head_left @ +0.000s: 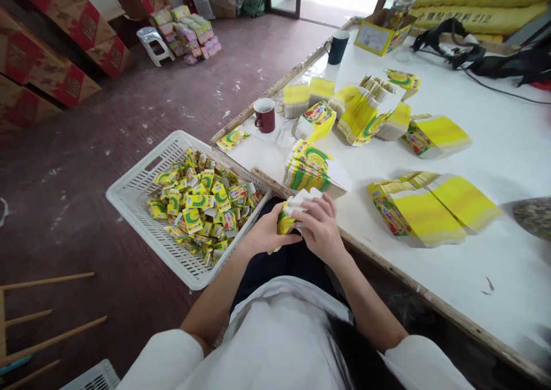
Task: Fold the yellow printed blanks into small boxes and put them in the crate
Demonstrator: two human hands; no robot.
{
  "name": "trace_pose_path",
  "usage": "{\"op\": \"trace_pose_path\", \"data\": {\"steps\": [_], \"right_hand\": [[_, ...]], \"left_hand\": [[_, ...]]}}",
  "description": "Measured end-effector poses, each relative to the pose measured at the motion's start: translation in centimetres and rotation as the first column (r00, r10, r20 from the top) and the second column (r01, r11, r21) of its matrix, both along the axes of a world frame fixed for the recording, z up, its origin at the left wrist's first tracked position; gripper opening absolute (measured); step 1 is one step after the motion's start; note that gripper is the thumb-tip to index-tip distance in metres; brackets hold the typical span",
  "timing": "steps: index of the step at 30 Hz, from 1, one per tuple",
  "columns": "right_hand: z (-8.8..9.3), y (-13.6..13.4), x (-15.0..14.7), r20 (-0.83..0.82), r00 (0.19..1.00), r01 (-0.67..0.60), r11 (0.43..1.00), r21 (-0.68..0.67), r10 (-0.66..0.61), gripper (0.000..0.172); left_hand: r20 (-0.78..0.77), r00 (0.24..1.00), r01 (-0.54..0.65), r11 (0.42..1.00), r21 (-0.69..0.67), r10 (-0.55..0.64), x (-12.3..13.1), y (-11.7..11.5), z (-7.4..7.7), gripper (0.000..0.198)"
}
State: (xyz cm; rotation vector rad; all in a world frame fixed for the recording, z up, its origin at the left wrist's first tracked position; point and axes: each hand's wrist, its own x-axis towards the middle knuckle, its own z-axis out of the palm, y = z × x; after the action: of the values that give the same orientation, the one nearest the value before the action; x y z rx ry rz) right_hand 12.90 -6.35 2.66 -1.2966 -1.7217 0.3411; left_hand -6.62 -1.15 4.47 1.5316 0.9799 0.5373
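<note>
Both clamped: your left grip (269, 229) and right grip (321, 223) hold yellow cardboard (285, 221) over your lap (297, 269), the basket (146, 240) at your left.

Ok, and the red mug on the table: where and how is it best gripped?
Probably by the handle, coming from the near left with the left hand, once that hand sets down its yellow cardboard: the red mug stands upright, handle turned that way. Stay above the carton lying to its left.
</note>
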Motion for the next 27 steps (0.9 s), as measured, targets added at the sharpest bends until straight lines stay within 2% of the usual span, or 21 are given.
{"op": "trace_pose_path", "data": {"steps": [2, 3, 4, 5, 6, 8, 9, 10, 12, 15, 17, 19, 21, 23, 25, 27], "right_hand": [[-0.4, 0.1, -0.7, -0.225, 0.962, 0.151, 0.988, -0.042, -0.157, 0.053], [-0.6, 0.2, -1.0, -0.365, 0.91, 0.165, 0.98, -0.113, -0.195, 0.065], [-0.8, 0.3, -1.2, -0.499, 0.846, 0.1, 0.974, -0.204, -0.191, 0.071], [-1.1, 0.4, -1.3, -0.616, 0.772, -0.034, 0.956, -0.29, -0.159, 0.071], [-1.2, 0.5, -1.4, -0.709, 0.695, -0.201, 0.914, -0.353, -0.121, 0.068], [-1.5, 0.7, -1.4, -0.819, 0.569, -0.473, 0.783, -0.404, -0.079, 0.063], [-1.6, 0.8, -1.4, -0.841, 0.535, -0.539, 0.737, -0.408, -0.074, 0.063], [-1.7, 0.8, -1.4, -0.851, 0.521, -0.556, 0.727, -0.403, -0.074, 0.065], [-1.9, 0.8, -1.4, -0.837, 0.544, -0.496, 0.781, -0.379, -0.061, 0.073], [-2.2, 0.4, -1.5, -0.704, 0.707, -0.398, 0.861, -0.317, 0.067, 0.074], [-2.4, 0.0, -1.6, -0.53, 0.834, -0.353, 0.888, -0.295, 0.155, 0.061], [-2.7, -0.2, -1.5, -0.386, 0.91, -0.266, 0.925, -0.271, 0.148, 0.049], [-3.1, -0.2, -1.3, -0.333, 0.941, -0.142, 0.964, -0.226, 0.06, 0.047], [-3.5, -0.1, -0.8, -0.319, 0.947, -0.047, 0.981, -0.186, -0.015, 0.049], [-3.7, 0.0, -0.1, -0.278, 0.96, -0.051, 0.983, -0.175, 0.0, 0.049], [-3.6, 0.1, 0.8, -0.216, 0.974, -0.115, 0.973, -0.2, 0.071, 0.042]], "left_hand": [[-0.077, 0.995, -0.06, 0.991, 0.121, 0.07, 1.3, -0.8, -0.3, 0.079], [-0.078, 0.99, -0.104, 0.978, 0.18, 0.12, 1.8, -1.2, -0.5, 0.078], [-0.07, 0.986, -0.131, 0.965, 0.228, 0.151, 2.2, -1.6, -0.7, 0.078], [-0.055, 0.985, -0.142, 0.954, 0.266, 0.162, 2.4, -1.9, -1.0, 0.078], [-0.039, 0.987, -0.14, 0.946, 0.293, 0.158, 2.6, -2.1, -1.2, 0.076], [-0.026, 0.993, -0.103, 0.938, 0.332, 0.118, 2.6, -2.4, -1.5, 0.069], [-0.035, 0.994, -0.085, 0.933, 0.35, 0.103, 2.5, -2.5, -1.7, 0.065], [-0.056, 0.994, -0.071, 0.926, 0.371, 0.099, 2.4, -2.5, -1.8, 0.061], [-0.124, 0.987, -0.042, 0.916, 0.398, 0.099, 2.2, -2.5, -2.1, 0.057], [-0.176, 0.982, -0.007, 0.936, 0.353, 0.074, 2.1, -2.4, -2.8, 0.064], [-0.105, 0.989, -0.062, 0.945, 0.32, 0.1, 2.4, -2.3, -3.4, 0.071], [-0.013, 0.978, -0.191, 0.925, 0.329, 0.207, 2.6, -2.1, -3.7, 0.075], [0.01, 0.95, -0.295, 0.884, 0.362, 0.313, 2.6, -1.9, -3.7, 0.073], [-0.047, 0.941, -0.291, 0.875, 0.385, 0.334, 2.2, -1.6, -3.3, 0.066], [-0.113, 0.951, -0.225, 0.894, 0.388, 0.289, 1.5, -1.4, -2.7, 0.059], [-0.144, 0.962, -0.16, 0.909, 0.384, 0.23, 0.9, -1.2, -2.0, 0.058]]}}
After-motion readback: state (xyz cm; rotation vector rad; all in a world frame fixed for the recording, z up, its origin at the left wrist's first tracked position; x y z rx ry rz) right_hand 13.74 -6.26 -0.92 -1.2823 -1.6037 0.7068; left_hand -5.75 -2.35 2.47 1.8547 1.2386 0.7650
